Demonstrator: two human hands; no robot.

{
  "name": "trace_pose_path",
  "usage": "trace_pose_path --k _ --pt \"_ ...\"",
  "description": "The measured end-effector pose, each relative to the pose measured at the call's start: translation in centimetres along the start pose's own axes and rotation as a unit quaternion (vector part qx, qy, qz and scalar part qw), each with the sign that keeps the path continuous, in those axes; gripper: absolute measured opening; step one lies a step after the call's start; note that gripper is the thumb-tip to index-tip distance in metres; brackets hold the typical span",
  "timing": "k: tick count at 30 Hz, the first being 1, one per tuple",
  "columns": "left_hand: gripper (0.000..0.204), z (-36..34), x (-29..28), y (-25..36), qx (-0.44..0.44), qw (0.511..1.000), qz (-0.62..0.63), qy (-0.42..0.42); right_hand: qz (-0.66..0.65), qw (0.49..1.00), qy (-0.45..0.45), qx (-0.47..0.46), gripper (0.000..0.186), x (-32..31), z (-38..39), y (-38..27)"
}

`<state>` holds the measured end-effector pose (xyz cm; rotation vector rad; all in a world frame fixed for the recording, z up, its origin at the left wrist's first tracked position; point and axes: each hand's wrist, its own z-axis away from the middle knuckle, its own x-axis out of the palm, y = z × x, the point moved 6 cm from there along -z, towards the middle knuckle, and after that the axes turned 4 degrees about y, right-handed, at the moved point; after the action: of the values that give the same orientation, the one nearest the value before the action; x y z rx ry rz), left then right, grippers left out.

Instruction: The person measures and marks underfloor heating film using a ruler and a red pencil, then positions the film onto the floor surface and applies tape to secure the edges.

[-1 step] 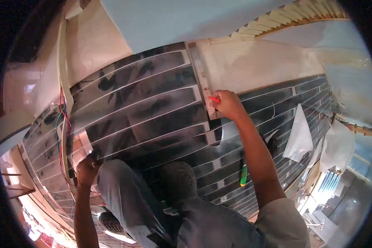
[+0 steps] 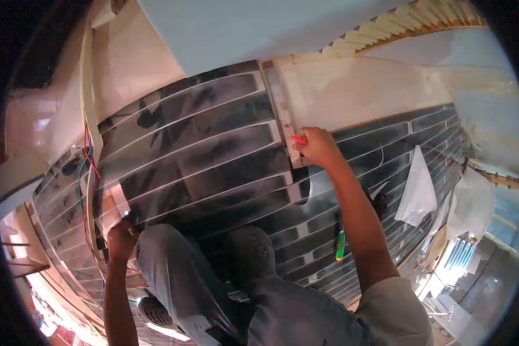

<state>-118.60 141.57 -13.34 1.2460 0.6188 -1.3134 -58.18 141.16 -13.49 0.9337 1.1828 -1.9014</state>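
My right hand is closed on a red pen-like object over a narrow pale strip, which lies across the edge between dark plank-pattern tiles and a beige panel. My left hand is closed beside my bent left knee, at a pale gap among the tiles; what it grips is too small to tell. To its left, red and green wires run along a long pale batten. A green-handled tool lies on the tiles below my right forearm.
Crumpled white sheets lie on the tiles to the right. A pale blue board and a row of ribbed cream pieces are at the top. My knees and feet occupy the lower middle.
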Motion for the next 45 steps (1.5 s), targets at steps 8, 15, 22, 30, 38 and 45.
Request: trace_pose_path --k 8,15,22,30,38,45 --pt "0.026 0.0 0.0 -0.7 0.003 1.000 0.005 0.005 -0.017 1.000 -0.003 -0.013 0.026 0.5 0.5 -0.3" --pt "0.020 -0.8 -0.1 -0.9 -0.039 0.992 -0.074 -0.099 -0.004 0.997 0.045 -0.069 0.025 0.4 0.3 0.1" --pt "0.012 -6.1 -4.7 10.2 0.187 0.978 -0.072 -0.058 -0.048 0.999 0.012 -0.005 0.018 -1.9 7.0 1.5" --pt "0.040 -11.9 1.6 35.0 0.453 0.888 0.021 0.072 -0.086 0.995 -0.043 -0.019 0.017 2.3 12.8 1.0" --pt "0.054 -14.6 9.4 38.6 0.432 0.898 -0.016 0.087 -0.082 0.994 -0.077 0.009 0.015 3.4 12.1 0.4" --pt "0.054 -14.4 9.8 38.8 0.438 0.890 -0.019 0.123 -0.090 0.989 -0.115 0.020 0.017 5.0 11.7 1.3"
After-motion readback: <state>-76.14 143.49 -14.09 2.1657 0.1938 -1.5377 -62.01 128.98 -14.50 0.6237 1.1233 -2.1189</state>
